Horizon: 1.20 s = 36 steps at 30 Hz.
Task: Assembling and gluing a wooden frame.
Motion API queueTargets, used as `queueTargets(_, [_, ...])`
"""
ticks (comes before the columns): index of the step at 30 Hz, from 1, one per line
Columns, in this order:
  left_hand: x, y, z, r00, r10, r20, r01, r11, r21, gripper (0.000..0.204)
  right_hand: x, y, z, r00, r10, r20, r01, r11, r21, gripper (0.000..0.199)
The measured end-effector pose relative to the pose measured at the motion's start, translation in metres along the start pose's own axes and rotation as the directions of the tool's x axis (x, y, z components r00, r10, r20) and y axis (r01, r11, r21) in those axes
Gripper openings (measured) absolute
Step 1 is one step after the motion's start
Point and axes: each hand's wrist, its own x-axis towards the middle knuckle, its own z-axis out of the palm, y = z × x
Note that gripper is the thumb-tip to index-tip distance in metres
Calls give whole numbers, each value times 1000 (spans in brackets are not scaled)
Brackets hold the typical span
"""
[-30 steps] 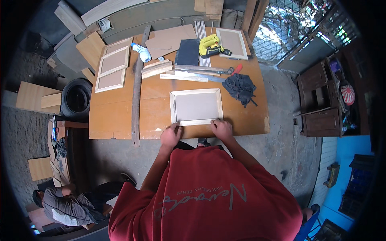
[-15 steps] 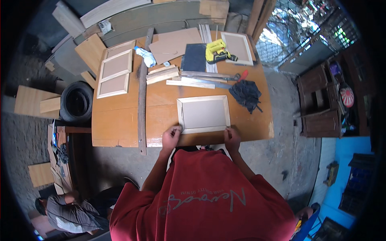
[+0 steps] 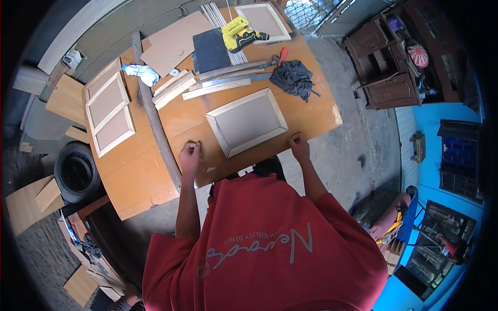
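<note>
A wooden frame (image 3: 275, 100) with a plain greyish-brown panel lies flat on the tabletop in front of me. To its left, just off the near left corner, is my left hand (image 3: 190, 156), its fingers curled together in a pinch. My right hand (image 3: 299, 147) is by the near right corner, also with fingers drawn in. Both hands are apart from the frame. Whether anything small sits between the fingertips of either hand is too small to make out.
Across the orange-brown table (image 3: 202, 141) runs a dark wooden bar (image 3: 153, 116). Similar frames (image 3: 110, 106) lie left of it. Beyond are wood strips (image 3: 175, 88), a yellow-and-black power tool (image 3: 239, 35), a black cloth (image 3: 291, 79) and a bottle (image 3: 142, 73). A tire (image 3: 77, 172) stands left.
Both hands have come off the frame's near corners and moved apart from it. The whole view has turned, so the table appears tilted and the frame slanted.
</note>
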Motion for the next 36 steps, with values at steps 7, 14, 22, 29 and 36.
queueTargets(7, [7,12,-9,990,-103,98,117,982,-150,31,1,25,5,999,-40,-37,48,972,230,17])
queueTargets(14, [1,10,-4,997,-63,33,67,986,-152,31,5,24,7,1000,0,10,-2,972,235,17])
queueTargets(22, [-2,15,-4,999,-46,12,48,990,-136,28,8,30,9,997,59,40,-67,968,243,16])
queueTargets(29, [0,18,4,998,-53,34,56,992,-115,27,7,30,3,1000,-7,-8,9,954,299,15])
queueTargets(36, [2,9,-10,999,-10,41,13,996,-83,26,4,24,16,999,20,-48,-7,966,259,14])
